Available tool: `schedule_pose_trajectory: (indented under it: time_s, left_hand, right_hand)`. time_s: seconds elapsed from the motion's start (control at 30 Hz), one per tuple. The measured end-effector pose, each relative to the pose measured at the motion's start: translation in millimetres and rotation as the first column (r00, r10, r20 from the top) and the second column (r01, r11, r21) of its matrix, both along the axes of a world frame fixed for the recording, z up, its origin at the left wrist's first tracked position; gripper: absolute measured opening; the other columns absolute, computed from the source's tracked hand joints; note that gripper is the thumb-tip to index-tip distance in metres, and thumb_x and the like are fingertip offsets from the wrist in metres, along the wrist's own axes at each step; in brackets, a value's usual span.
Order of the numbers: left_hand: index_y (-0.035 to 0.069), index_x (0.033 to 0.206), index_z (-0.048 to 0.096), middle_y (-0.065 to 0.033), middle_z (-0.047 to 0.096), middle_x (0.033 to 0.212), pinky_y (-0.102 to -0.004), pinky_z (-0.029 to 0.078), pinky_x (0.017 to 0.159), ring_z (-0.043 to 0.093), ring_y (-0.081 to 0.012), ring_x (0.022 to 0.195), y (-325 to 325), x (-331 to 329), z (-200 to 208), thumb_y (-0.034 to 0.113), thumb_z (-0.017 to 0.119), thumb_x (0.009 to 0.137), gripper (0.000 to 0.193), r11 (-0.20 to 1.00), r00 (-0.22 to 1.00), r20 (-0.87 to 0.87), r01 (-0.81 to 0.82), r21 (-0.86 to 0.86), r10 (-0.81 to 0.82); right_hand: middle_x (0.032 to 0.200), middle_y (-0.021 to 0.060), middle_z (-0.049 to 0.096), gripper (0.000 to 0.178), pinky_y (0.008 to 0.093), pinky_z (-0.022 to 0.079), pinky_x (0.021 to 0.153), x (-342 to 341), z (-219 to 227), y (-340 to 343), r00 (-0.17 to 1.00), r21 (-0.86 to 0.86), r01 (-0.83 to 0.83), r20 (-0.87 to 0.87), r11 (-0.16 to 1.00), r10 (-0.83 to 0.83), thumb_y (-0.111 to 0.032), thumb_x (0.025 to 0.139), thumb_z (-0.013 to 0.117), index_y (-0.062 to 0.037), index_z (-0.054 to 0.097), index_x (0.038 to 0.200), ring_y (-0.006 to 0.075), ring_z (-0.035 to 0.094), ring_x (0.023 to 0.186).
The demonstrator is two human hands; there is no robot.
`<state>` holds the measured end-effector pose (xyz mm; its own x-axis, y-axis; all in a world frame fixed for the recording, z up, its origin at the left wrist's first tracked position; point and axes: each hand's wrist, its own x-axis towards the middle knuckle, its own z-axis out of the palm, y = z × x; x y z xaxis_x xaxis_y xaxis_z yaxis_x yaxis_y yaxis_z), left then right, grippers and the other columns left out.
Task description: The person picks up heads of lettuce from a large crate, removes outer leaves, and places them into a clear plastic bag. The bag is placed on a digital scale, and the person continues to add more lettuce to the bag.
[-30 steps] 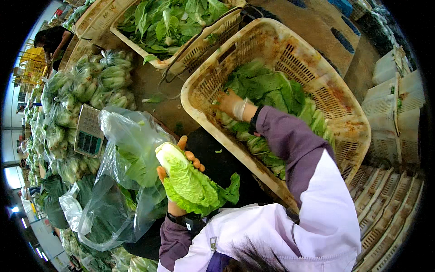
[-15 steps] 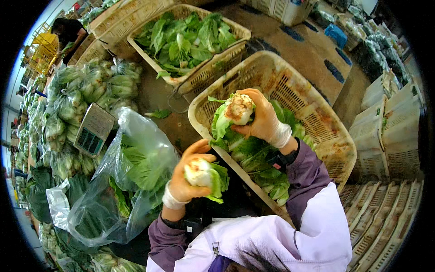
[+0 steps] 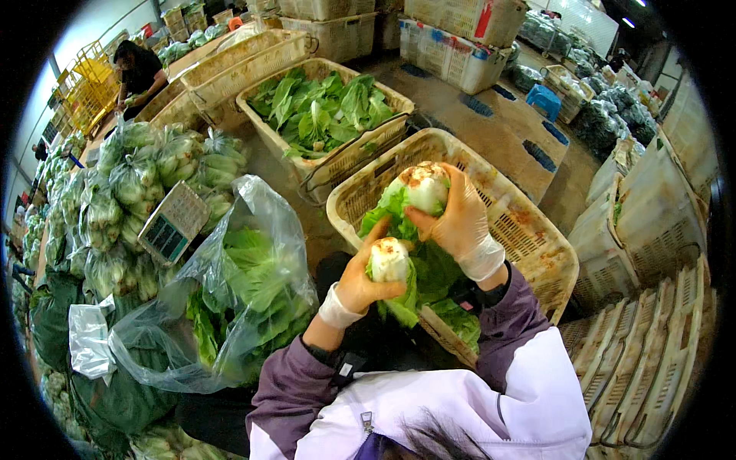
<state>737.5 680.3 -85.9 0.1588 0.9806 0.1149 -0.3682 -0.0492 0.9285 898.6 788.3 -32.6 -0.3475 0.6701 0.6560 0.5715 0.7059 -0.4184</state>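
My left hand (image 3: 357, 282), in a thin clear glove, is closed round a head of leafy cabbage (image 3: 389, 264), its pale cut base facing up. Just to the right, my right hand (image 3: 464, 224) grips a larger cabbage head (image 3: 426, 193) with brown marks on its base; its green leaves hang down on the left. Both heads are close together above the near left side of a cream plastic crate (image 3: 538, 253), which has more leafy heads inside. Left of my left hand stands an open clear plastic bag (image 3: 285, 222) with green leafy heads in it.
A digital scale (image 3: 175, 222) leans on heaped bagged vegetables (image 3: 115, 195) at left. Beyond my crate stands another crate (image 3: 356, 146) of greens. Stacked crates (image 3: 644, 345) line the right side. A person (image 3: 138, 77) works at far left.
My left hand has moved up and right with its cabbage head, closer to the right hand. The right hand still grips its head, slightly farther right. The view has tilted up.
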Motion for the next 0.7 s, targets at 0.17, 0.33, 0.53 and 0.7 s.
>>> schedule_pose_trajectory:
  time_s: [0.17, 0.33, 0.53, 0.7]
  left_hand:
    - [0.002, 0.141, 0.014, -0.0085, 0.053, 0.117, -0.0295, 0.037, 0.093, 0.05, -0.0172, 0.106, 14, 5, -17, 0.014, 0.077, 0.053, 0.109, 0.991, 0.99, 0.06, 0.133, -0.019, -0.131]
    - [0.0, 0.139, 0.013, -0.0063, 0.056, 0.108, -0.0279, 0.037, 0.09, 0.052, -0.0159, 0.099, 12, -2, -8, 0.025, 0.079, 0.05, 0.114, 0.956, 0.953, 0.081, 0.292, 0.032, -0.293]
    - [-0.003, 0.114, 0.053, -0.0093, 0.056, 0.106, -0.0304, 0.036, 0.091, 0.051, -0.0205, 0.1, 9, -4, -17, 0.052, 0.083, 0.043, 0.094, 0.952, 0.955, 0.014, 0.294, 0.081, -0.296]
    - [-0.004, 0.101, 0.059, -0.012, 0.056, 0.109, -0.0345, 0.043, 0.085, 0.054, -0.023, 0.098, 13, -2, -23, 0.056, 0.081, 0.043, 0.086, 0.933, 0.931, 0.059, 0.358, 0.034, -0.359]
  right_hand:
    - [0.102, 0.0213, 0.054, 0.068, 0.0391, 0.047, 0.076, 27, 11, -29, 0.98, -0.215, -0.189, 0.024, 0.958, 0.198, -0.054, 0.08, 0.054, -0.0033, 0.039, 0.123, 0.0345, 0.057, 0.089]
    - [0.089, 0.0191, 0.061, 0.057, 0.0346, 0.05, 0.062, 39, 16, -45, 0.919, -0.757, -0.321, -0.103, 0.569, 0.381, -0.035, 0.084, 0.059, -0.0059, 0.037, 0.127, 0.0277, 0.064, 0.066]
    - [0.076, 0.0155, 0.062, 0.046, 0.0348, 0.05, 0.06, 40, 10, -43, 0.914, -0.715, -0.344, -0.107, 0.609, 0.391, -0.024, 0.083, 0.058, -0.0085, 0.043, 0.124, 0.0267, 0.064, 0.064]
    - [0.079, 0.0189, 0.061, 0.041, 0.0397, 0.049, 0.062, 42, -1, -25, 0.905, -0.52, -0.316, 0.085, 0.794, 0.417, -0.031, 0.08, 0.06, -0.0045, 0.05, 0.109, 0.0355, 0.061, 0.073]
